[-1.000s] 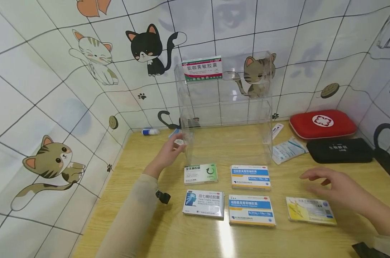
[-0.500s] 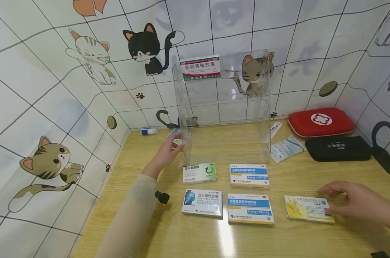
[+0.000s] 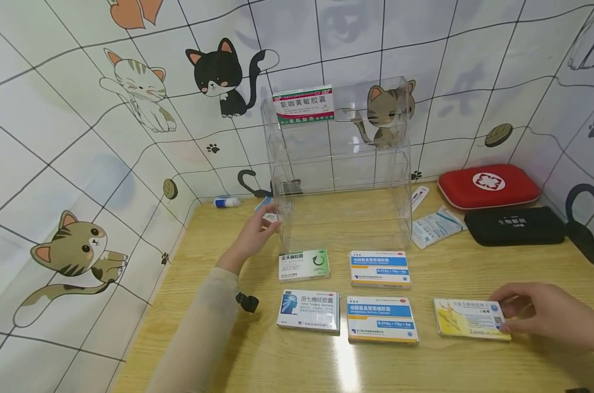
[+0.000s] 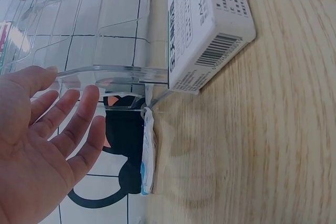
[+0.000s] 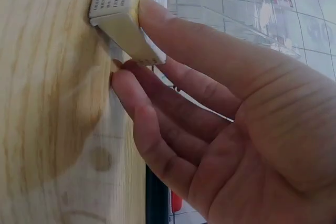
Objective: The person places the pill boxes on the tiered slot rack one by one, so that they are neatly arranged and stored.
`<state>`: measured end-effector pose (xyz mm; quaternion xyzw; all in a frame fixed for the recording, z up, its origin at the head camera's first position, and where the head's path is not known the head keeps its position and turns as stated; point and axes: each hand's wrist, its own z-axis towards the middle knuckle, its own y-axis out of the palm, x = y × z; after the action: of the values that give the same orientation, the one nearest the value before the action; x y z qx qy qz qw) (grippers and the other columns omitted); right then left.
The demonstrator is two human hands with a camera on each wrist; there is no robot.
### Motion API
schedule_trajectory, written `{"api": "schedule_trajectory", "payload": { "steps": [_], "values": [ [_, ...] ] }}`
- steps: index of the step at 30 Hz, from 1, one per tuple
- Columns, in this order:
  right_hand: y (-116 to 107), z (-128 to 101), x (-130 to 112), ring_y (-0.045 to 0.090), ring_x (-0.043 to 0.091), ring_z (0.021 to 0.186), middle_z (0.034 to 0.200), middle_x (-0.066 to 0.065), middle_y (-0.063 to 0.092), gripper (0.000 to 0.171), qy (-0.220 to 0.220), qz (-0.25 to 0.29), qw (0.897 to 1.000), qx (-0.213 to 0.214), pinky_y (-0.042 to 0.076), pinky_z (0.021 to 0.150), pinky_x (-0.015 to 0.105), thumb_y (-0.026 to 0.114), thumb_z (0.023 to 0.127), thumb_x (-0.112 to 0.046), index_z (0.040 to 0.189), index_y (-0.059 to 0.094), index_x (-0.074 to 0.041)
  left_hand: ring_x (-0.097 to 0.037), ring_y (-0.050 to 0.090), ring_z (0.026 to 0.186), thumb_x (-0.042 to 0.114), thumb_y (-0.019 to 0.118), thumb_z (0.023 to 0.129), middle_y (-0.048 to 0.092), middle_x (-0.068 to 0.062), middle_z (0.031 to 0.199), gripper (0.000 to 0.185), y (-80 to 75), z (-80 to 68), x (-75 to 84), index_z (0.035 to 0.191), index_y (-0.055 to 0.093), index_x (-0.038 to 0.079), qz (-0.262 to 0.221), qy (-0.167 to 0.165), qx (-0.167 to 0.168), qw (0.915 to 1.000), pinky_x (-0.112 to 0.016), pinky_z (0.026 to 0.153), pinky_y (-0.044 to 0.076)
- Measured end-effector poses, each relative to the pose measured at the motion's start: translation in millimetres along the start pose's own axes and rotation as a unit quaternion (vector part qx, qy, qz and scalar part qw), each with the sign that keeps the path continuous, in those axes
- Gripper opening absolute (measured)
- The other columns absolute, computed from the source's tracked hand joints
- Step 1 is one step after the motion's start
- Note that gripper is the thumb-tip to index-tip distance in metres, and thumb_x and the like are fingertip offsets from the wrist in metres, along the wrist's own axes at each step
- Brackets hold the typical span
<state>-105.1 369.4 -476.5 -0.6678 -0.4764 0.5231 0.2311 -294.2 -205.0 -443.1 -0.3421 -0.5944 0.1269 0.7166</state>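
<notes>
My right hand [image 3: 539, 314] holds the right end of a yellow-and-white medicine box [image 3: 468, 319] lying on the table. In the right wrist view its thumb [image 5: 163, 22] is against the box edge, with the other fingers curved beyond the box end. My left hand [image 3: 252, 234] touches the left side of a clear plastic display rack [image 3: 343, 191]; in the left wrist view the thumb meets the rack's edge while the fingers spread loosely. A red, white and green medicine box [image 3: 304, 106] stands on the rack's top tier, at the left.
Before the rack lie a green-and-white box [image 3: 304, 266], a grey-blue box [image 3: 309, 311] and two blue-and-white boxes [image 3: 381, 319]. At right are a red case [image 3: 488, 185], a black pouch [image 3: 515, 226] and a plastic packet [image 3: 438, 228]. A small bottle [image 3: 226, 202] lies back left.
My right hand has moved right and down to the yellow-and-white box and closed on its right end. The left hand has stayed at the rack's side.
</notes>
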Motion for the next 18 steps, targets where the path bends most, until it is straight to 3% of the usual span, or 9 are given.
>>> {"api": "schedule_trajectory", "payload": {
  "steps": [5,11,16,18],
  "values": [
    [-5,0,-1,0.068,0.019,0.090,0.112,0.011,0.074,0.042,0.012,0.037,0.999,0.030,0.056,0.070,0.021,0.088,0.081,-0.029,0.114,0.075,-0.007,-0.027,0.069,0.108,0.029,0.057,0.108,0.050,-0.010,0.150,0.047,1.2,0.8,-1.1,0.151,0.043,0.014,-0.008,0.000,0.000,1.0000,-0.048,0.095,0.055],
    [-23,4,-2,0.064,0.003,0.081,0.109,0.016,0.076,0.033,-0.001,0.050,0.992,0.120,0.053,0.066,0.016,0.082,0.089,-0.029,0.113,0.077,-0.007,-0.027,0.069,0.109,0.030,0.058,0.108,0.050,-0.009,0.150,0.048,1.9,2.0,-0.5,0.151,0.042,0.016,-0.018,-0.002,-0.002,0.9998,-0.047,0.093,0.055],
    [-42,16,-24,0.061,-0.010,0.077,0.108,0.018,0.077,0.040,-0.015,0.083,0.974,0.213,0.052,0.064,0.013,0.082,0.090,-0.036,0.118,0.075,-0.008,-0.027,0.069,0.109,0.030,0.058,0.108,0.050,-0.010,0.151,0.049,1.0,1.9,-1.8,0.151,0.042,0.015,-0.015,-0.001,-0.001,0.9999,-0.047,0.094,0.055],
    [-52,22,-39,0.059,-0.014,0.076,0.103,0.013,0.078,0.036,-0.027,0.087,0.962,0.256,0.050,0.063,0.010,0.083,0.089,-0.032,0.116,0.075,-0.010,-0.028,0.069,0.108,0.030,0.058,0.108,0.050,-0.010,0.150,0.048,0.7,1.6,-2.4,0.151,0.043,0.015,-0.015,-0.002,-0.001,0.9999,-0.046,0.092,0.055]
  ]
}}
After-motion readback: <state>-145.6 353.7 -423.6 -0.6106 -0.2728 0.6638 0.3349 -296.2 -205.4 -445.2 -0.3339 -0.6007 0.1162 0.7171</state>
